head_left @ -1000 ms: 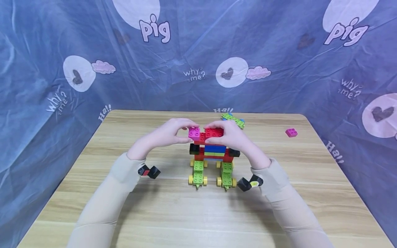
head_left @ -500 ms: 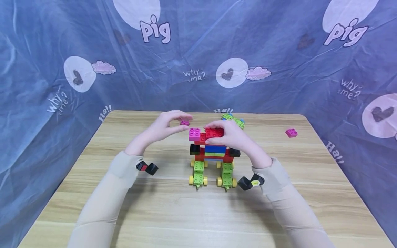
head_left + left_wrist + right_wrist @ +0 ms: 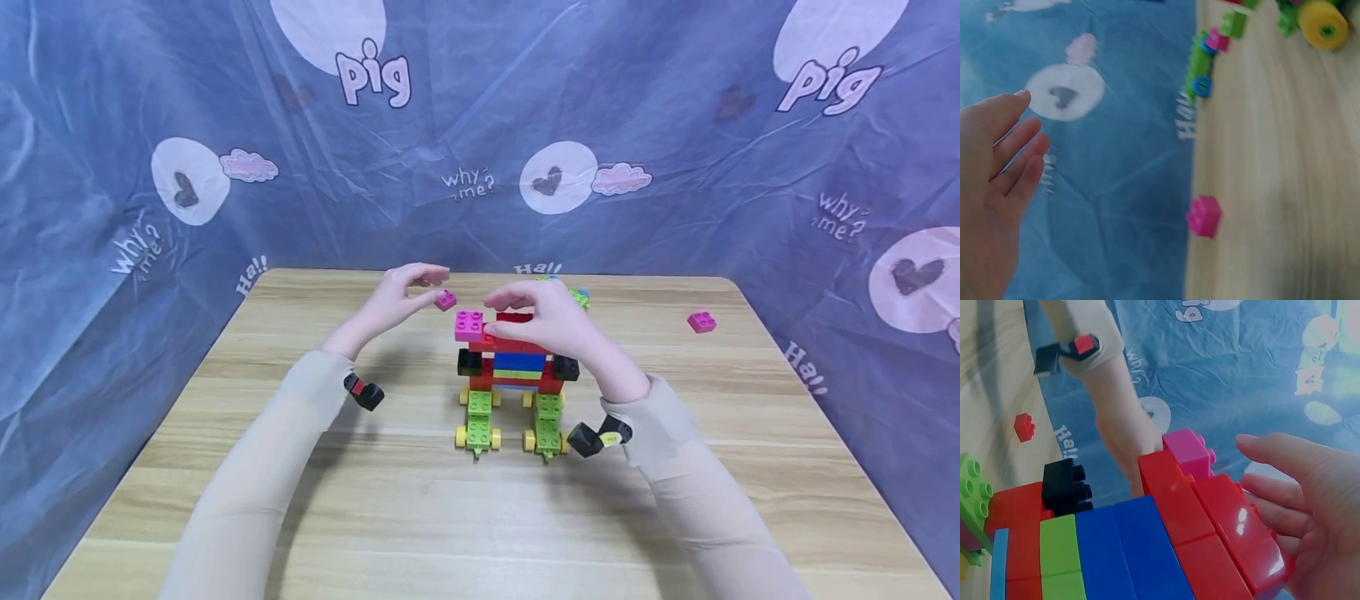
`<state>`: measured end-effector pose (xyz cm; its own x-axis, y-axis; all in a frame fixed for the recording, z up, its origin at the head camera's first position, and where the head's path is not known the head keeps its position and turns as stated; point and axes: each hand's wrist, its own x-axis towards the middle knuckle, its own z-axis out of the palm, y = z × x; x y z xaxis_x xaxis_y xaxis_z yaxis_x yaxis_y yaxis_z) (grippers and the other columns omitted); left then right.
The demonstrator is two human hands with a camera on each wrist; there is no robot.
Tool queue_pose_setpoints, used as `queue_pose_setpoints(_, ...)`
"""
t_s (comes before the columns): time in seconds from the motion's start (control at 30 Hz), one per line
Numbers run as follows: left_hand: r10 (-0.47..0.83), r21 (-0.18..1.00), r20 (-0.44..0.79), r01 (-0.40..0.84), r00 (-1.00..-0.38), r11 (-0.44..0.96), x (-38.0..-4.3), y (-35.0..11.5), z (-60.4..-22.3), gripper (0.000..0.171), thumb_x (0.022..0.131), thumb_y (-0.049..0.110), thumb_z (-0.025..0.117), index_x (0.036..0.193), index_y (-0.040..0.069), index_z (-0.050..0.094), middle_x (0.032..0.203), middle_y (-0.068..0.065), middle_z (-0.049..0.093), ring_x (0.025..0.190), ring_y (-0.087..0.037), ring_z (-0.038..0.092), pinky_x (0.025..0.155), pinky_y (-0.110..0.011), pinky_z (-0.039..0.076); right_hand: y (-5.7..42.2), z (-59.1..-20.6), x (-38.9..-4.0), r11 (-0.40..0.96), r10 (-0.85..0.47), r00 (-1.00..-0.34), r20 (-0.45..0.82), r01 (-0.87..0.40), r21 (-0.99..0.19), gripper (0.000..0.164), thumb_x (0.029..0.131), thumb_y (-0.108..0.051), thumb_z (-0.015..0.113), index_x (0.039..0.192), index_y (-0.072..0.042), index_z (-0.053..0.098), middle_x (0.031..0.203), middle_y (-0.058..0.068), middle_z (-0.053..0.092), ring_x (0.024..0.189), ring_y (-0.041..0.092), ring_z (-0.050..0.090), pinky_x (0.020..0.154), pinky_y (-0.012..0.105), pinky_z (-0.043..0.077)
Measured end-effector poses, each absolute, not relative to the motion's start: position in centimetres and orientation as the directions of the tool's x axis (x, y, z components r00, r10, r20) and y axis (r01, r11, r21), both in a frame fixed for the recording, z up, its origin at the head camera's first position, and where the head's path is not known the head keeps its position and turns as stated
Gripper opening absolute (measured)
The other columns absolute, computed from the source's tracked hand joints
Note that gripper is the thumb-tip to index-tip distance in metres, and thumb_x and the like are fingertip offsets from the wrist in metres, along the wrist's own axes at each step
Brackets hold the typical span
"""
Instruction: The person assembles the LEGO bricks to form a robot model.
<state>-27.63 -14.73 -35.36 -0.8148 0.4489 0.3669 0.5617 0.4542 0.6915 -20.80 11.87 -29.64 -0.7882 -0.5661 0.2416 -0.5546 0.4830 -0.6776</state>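
Note:
A toy-brick build (image 3: pixel 519 362) stands on two green wheeled bases with yellow wheels. It rises through red, black, lime and blue bricks. On its top left sits a pink brick (image 3: pixel 468 325), and a red brick (image 3: pixel 1241 531) tops the other side. My right hand (image 3: pixel 551 317) hovers over that red brick, thumb and fingers spread; the right wrist view shows the fingers loosely extended beside it. To the left, my left hand (image 3: pixel 393 298) is in the air with fingers apart and nothing between them, close to a loose magenta brick (image 3: pixel 446 300) on the table.
Behind the right hand lies a lime piece with blue wheels (image 3: pixel 1197 65), partly hidden in the head view. Another magenta brick (image 3: pixel 702 322) rests at the right back of the wooden table (image 3: pixel 480 517). A blue printed cloth (image 3: pixel 480 108) hangs around the table's back and sides.
My left hand has let go of the top pink brick and moved back and left toward the loose magenta brick. The right hand has released the top red brick and shifted slightly left.

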Motion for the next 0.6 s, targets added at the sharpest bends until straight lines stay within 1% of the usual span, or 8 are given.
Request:
queue_pose_setpoints(0.13,0.454,0.685,0.306,0.525,-0.837,0.505,-29.0,-14.9,-36.8,0.04,0.089,0.009,0.068,0.127,-0.002,0.059,0.125,-0.018,0.062,0.115,-0.032,0.057,0.103,-0.043,0.044,11.3,-29.7,-21.0,0.487,-0.579,-0.784,0.224,-0.553,-0.676,0.038,0.083,-0.026,0.075,0.116,-0.008,0.069,0.113,0.007,0.07,0.106,0.022,0.064,0.096,0.041,0.051)
queue_pose_setpoints(0.27,0.466,0.671,0.259,0.505,-0.846,0.543,-30.0,-14.9,-37.9,0.044,0.088,0.013,0.07,0.128,-0.001,0.058,0.128,-0.019,0.06,0.118,-0.034,0.055,0.104,-0.045,0.043,10.8,-29.9,-21.1,0.512,-0.584,-0.785,0.207,-0.553,-0.657,0.04,0.083,-0.029,0.076,0.116,-0.009,0.069,0.111,0.006,0.071,0.104,0.02,0.064,0.094,0.039,0.052)
queue_pose_setpoints(0.47,0.466,0.676,0.208,0.471,-0.86,0.566,-31.4,-14.9,-39.8,0.049,0.086,0.008,0.07,0.131,-0.002,0.054,0.135,-0.019,0.055,0.123,-0.035,0.052,0.107,-0.048,0.04,10.5,-30.1,-21.1,0.551,-0.579,-0.792,0.192,-0.555,-0.623,0.042,0.083,-0.031,0.076,0.117,-0.007,0.069,0.112,0.006,0.071,0.105,0.021,0.065,0.091,0.038,0.053)
queue_pose_setpoints(0.6,0.454,0.67,0.162,0.436,-0.876,0.601,-32.1,-14.9,-40.8,0.052,0.087,0.009,0.069,0.135,0.001,0.052,0.138,-0.018,0.053,0.126,-0.035,0.048,0.109,-0.049,0.037,10.6,-30.0,-21.0,0.573,-0.572,-0.802,0.173,-0.541,-0.615,0.042,0.083,-0.03,0.076,0.116,-0.006,0.069,0.112,0.007,0.071,0.105,0.022,0.065,0.091,0.038,0.053)
